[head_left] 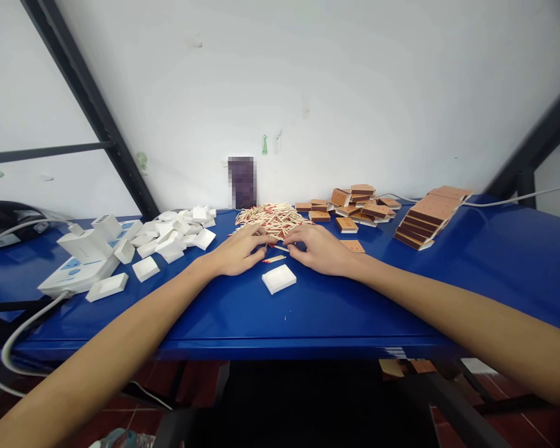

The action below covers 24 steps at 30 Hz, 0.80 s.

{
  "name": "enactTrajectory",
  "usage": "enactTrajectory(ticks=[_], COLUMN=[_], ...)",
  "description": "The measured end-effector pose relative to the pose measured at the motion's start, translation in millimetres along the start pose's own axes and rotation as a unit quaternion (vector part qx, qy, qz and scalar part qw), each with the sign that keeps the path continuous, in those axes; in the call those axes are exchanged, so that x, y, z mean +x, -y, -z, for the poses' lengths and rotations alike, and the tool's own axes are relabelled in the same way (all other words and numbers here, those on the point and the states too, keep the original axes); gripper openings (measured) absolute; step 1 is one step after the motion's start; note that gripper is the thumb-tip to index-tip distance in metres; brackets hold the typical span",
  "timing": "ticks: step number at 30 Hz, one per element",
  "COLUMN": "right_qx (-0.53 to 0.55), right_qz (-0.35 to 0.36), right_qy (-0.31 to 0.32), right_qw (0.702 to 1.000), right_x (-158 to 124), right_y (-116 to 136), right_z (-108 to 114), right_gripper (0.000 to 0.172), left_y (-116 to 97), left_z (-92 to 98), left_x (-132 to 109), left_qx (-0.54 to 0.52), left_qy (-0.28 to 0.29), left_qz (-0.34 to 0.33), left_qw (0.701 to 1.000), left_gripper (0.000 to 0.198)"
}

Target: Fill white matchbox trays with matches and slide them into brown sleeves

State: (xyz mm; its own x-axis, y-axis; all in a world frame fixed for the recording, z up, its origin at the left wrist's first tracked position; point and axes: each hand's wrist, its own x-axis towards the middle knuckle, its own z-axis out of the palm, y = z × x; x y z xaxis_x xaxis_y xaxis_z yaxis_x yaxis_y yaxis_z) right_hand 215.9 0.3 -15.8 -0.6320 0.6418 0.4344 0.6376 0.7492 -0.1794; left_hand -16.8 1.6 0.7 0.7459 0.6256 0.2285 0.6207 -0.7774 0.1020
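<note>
Both hands meet at the near edge of a heap of red-tipped wooden matches (276, 216). My left hand (242, 250) has its fingers bent and thumb drawn in, closed on matches at the fingertips. Facing it, my right hand (318, 249) pinches at matches with thumb and curled fingers. How many either hand holds is too small to make out. A few loose matches (274, 258) lie on the blue table just below the fingertips. Nearer to me sits a white matchbox tray (279, 279), apart from both hands.
White trays (170, 235) lie heaped on the left, beside a white power strip (79, 274) with cables. Brown matchbox sleeves (361, 204) are scattered at the back right. A leaning stack of matchboxes (432, 214) stands further right. A dark pixelated rectangle (243, 182) stands against the wall.
</note>
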Motion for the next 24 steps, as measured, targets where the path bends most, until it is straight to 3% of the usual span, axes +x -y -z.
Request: enactTrajectory(ticks=[7,13,24], right_qx=[-0.011,0.001,0.001], right_qz=[0.006,0.057,0.078], right_qy=[-0.007,0.005,0.028], right_qw=[1.0,0.998,0.997], right_x=[-2.0,-2.9,-4.5], right_y=[-4.0,0.8,1.0], right_z=[-5.0,-3.0,-4.4], right_gripper=[0.026,0.028,0.028], left_y=[-0.9,-0.6,-4.6], left_z=[2.8,6.8,9.0], left_x=[-0.6,-1.0,-2.2], left_qx=[-0.004,0.016,-0.03], left_qy=[-0.006,-0.021,0.004], left_qz=[0.005,-0.01,-0.019], left_qw=[1.0,1.0,0.999], left_gripper=[0.037,0.033,0.015])
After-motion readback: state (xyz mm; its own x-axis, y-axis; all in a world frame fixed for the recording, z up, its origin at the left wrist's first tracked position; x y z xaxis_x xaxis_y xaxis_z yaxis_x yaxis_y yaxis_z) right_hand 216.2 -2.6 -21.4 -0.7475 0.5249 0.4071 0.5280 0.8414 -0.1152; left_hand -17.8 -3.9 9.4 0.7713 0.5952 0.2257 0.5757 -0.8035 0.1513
